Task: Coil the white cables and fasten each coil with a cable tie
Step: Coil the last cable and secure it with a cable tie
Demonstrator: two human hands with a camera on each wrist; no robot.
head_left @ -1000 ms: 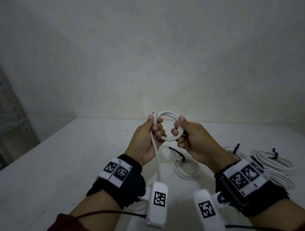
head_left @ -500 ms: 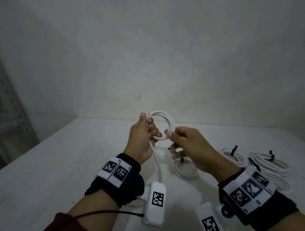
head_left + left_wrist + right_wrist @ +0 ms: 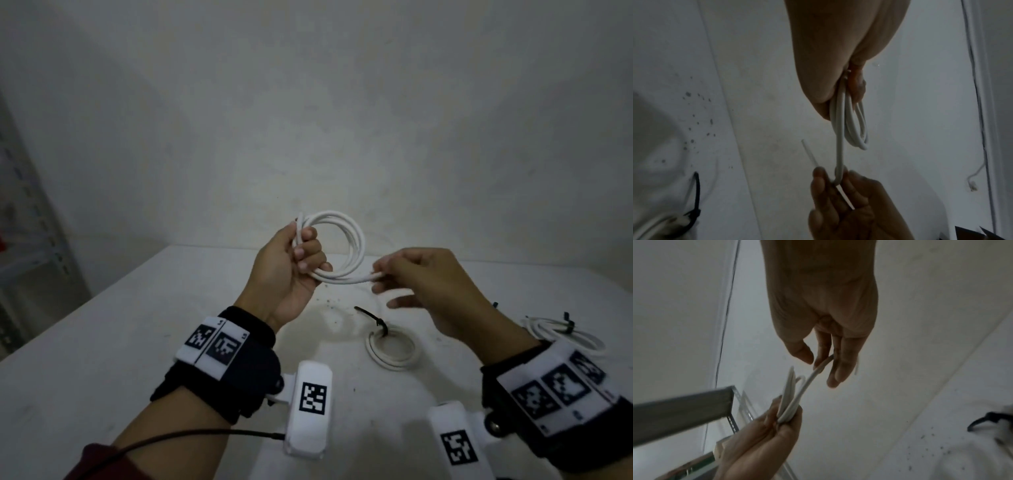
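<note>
Cable [image 3: 346,246]: coiled, centre frame, above table [image 3: 102,359].
Left hand [image 3: 287,270]: grips coil.
Right hand [image 3: 428,284]: pinches cable's loose end.

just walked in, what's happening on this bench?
A person is coiling a white cable in the air above the table. The left hand grips the stacked loops; the right hand pinches the loose end, drawn out sideways from the coil. No tie on this coil yet. Two other coils lie on the table, a small coil in front and another coil at right, each with a black cable tie.
</note>
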